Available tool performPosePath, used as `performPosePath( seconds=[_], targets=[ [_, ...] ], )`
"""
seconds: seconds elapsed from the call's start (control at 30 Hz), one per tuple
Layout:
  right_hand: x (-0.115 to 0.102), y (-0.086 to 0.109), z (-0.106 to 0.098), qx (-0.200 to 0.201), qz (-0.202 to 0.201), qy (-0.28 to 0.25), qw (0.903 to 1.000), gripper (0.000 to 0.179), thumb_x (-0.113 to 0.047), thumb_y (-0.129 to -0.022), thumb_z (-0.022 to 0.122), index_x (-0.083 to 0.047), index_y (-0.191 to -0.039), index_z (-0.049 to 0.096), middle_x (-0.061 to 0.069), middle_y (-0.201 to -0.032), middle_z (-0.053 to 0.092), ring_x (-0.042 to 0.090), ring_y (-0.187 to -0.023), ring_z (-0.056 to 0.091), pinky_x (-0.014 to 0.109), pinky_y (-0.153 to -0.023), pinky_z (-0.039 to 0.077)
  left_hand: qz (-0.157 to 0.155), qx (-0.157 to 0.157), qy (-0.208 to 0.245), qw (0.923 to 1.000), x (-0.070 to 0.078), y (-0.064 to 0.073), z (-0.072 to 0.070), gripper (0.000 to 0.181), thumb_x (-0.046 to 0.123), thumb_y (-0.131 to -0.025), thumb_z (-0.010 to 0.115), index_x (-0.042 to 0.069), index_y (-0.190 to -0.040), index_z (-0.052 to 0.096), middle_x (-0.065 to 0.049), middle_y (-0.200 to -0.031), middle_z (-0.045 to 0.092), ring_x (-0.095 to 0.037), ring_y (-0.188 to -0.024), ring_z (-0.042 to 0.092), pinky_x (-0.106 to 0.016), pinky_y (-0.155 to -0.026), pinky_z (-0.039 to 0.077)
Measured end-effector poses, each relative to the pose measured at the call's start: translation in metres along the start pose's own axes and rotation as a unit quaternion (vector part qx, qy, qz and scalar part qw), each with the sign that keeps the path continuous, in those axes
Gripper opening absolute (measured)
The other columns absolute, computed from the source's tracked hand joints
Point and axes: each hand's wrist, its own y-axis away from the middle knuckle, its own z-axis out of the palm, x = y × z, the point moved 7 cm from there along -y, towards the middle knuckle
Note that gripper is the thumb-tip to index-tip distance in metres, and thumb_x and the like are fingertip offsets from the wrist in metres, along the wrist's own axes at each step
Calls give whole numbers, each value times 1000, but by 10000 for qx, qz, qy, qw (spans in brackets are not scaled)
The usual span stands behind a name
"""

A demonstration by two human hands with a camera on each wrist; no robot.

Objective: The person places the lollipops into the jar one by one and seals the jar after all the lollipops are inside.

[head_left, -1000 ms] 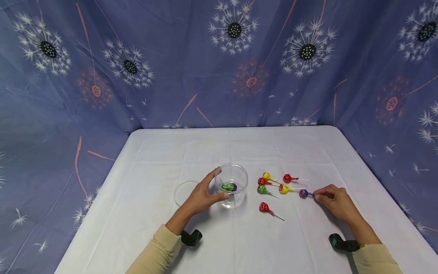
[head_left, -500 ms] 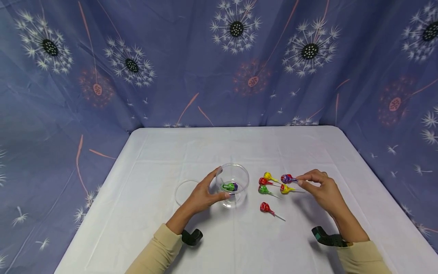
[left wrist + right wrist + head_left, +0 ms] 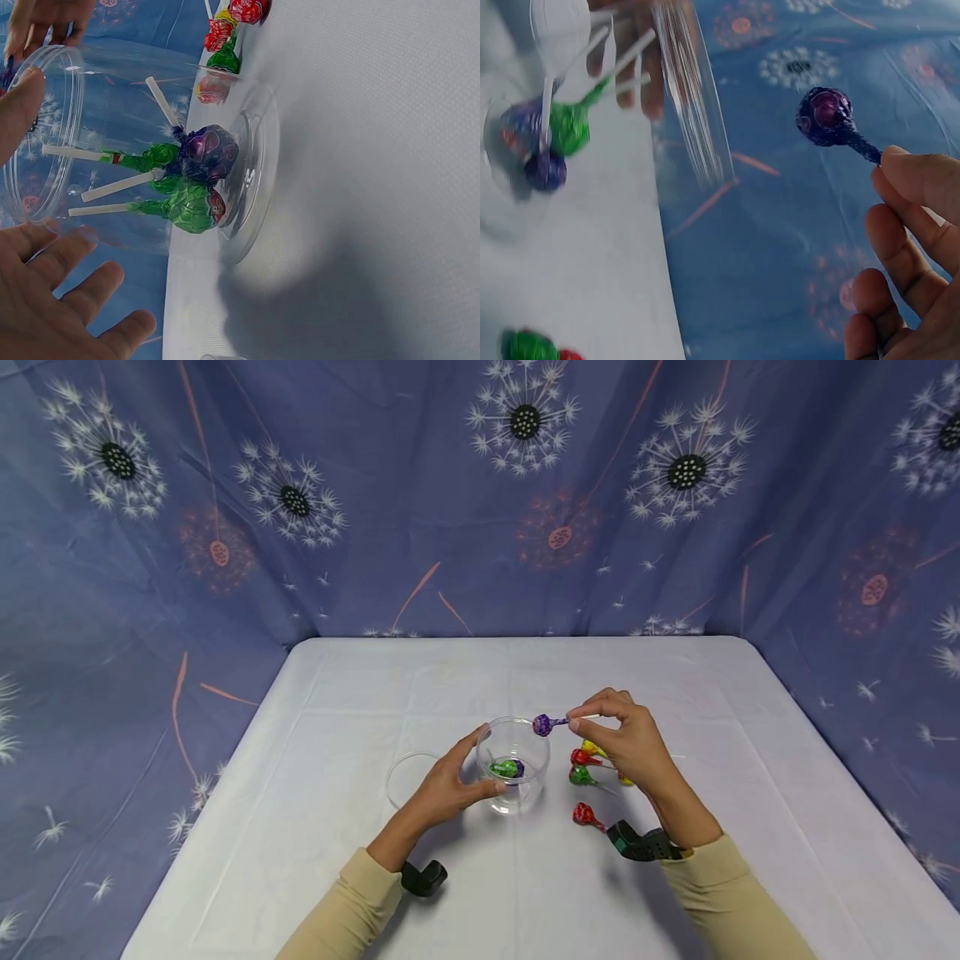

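Note:
My left hand (image 3: 450, 789) holds a clear plastic jar (image 3: 534, 787) upright on the white table, thumb and fingers around its upper part. Inside, near the bottom, lie several wrapped lollipops, among them a purple lollipop (image 3: 210, 154) and a green lollipop (image 3: 193, 208), sticks toward the mouth. My right hand (image 3: 628, 737) pinches another purple lollipop (image 3: 542, 725) by its stick between thumb and fingertips. Its wrapped head points left, at the right side of the jar's rim, above the mouth's level in the right wrist view.
Right of the jar lie a green lollipop (image 3: 581, 775), a red lollipop (image 3: 585, 815) and several others, partly hidden under my right hand. A clear round lid (image 3: 388, 781) lies behind my left wrist. A blue dandelion-print curtain (image 3: 420, 510) surrounds the table (image 3: 420, 677).
My right hand has lifted the purple lollipop off the table's right side and carried it left to the jar's rim. The left hand and jar have stayed in place.

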Motion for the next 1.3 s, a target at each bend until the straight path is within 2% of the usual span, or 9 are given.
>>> performPosePath(
  seconds=[0.3, 0.47, 0.6, 0.7, 0.9, 1.3],
  targets=[
    [-5, -15, 40, -397, -141, 426, 9982, 9, -23, -83, 73, -17, -89, 76, -3, -89, 63, 15, -91, 43, 34, -80, 37, 2, -20, 80, 10000, -1, 0, 0, 88, 47, -77, 74, 38, -148, 24, 2, -154, 30, -25, -143, 27, -54, -113, 27],
    [-5, -16, 57, -410, -539, 671, 9954, 5, -15, -80, 74, -17, -84, 76, -3, -85, 65, 15, -88, 44, 33, -77, 37, 90, -9, 81, 9999, 0, 0, 0, 87, 48, -77, 74, 38, -148, 24, 1, -154, 30, -26, -143, 28, -54, -112, 28],
    [-5, -17, 67, -394, -740, 924, 9922, 1, -18, -80, 74, -16, -80, 75, -4, -83, 64, 16, -89, 44, 37, -83, 32, 104, 8, 72, 9999, 0, 0, 0, 87, 48, -77, 74, 39, -148, 24, 1, -154, 30, -26, -143, 29, -54, -112, 29],
    [-5, -16, 72, -388, -763, 1127, 9899, 7, -22, -80, 75, -16, -78, 75, -5, -83, 64, 17, -90, 44, 40, -86, 28, 71, 14, 44, 10000, -1, -1, 0, 87, 48, -77, 74, 38, -148, 24, 1, -154, 30, -26, -142, 29, -53, -112, 30],
    [-5, -14, 79, -430, -804, 1641, 9822, 5, -22, -77, 77, -17, -78, 76, -6, -82, 63, 17, -89, 43, 40, -84, 29, -10, -25, 60, 10000, -1, 0, 0, 87, 50, -77, 73, 40, -148, 23, 1, -155, 29, -27, -142, 29, -54, -111, 30],
    [-9, -8, 82, -511, -945, 2035, 9732, 6, -22, -73, 80, -20, -74, 75, -6, -82, 61, 18, -88, 43, 38, -81, 29, 3, -40, -13, 10000, -2, -1, 1, 87, 50, -78, 72, 40, -148, 22, 2, -155, 29, -27, -142, 29, -55, -111, 30]
  ],
)
